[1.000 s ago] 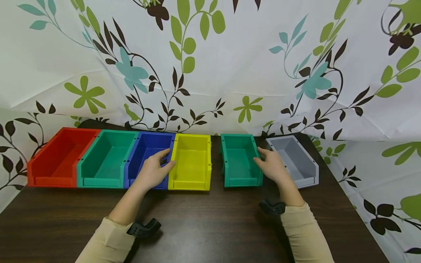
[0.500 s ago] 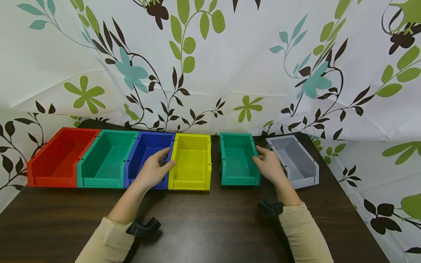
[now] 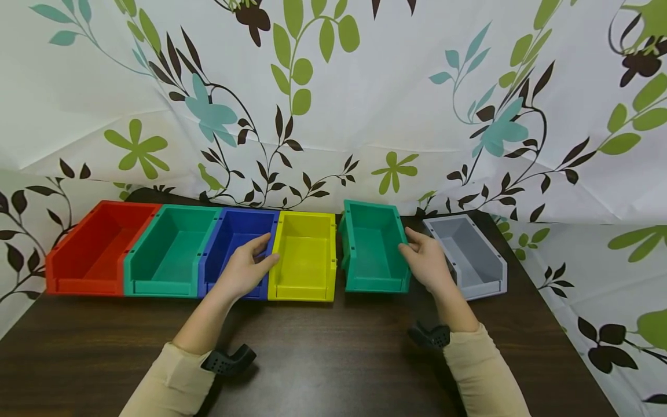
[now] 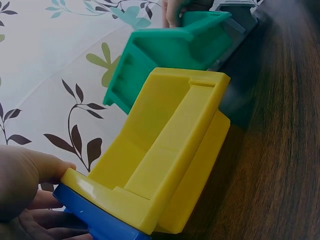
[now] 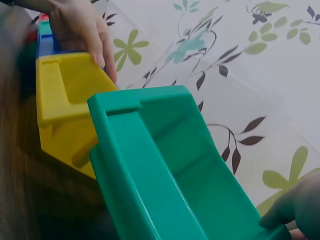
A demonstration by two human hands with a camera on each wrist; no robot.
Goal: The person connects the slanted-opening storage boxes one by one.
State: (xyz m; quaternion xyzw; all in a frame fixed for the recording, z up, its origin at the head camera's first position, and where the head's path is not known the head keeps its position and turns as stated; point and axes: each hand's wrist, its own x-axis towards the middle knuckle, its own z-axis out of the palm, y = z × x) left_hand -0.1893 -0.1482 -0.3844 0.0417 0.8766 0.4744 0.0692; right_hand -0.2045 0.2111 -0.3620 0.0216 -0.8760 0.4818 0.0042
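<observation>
In the head view my right hand pinches the right wall of a green storage bin. That bin tilts with its left side raised, close beside a yellow storage bin. My left hand is at the seam between the yellow bin and a blue storage bin; its thumb lies at the yellow wall and its fingers reach into the blue bin. The left wrist view shows its thumb on the yellow rim and the fingers behind the blue wall.
Left of the blue bin, a second green bin and a red bin continue the row. A grey bin stands askew to the right of my right hand. Behind the dark wooden table hangs a leaf-patterned cloth.
The green bin in my right hand has shifted left toward the yellow bin, and its left side has risen into a tilt. My left hand has stayed in place.
</observation>
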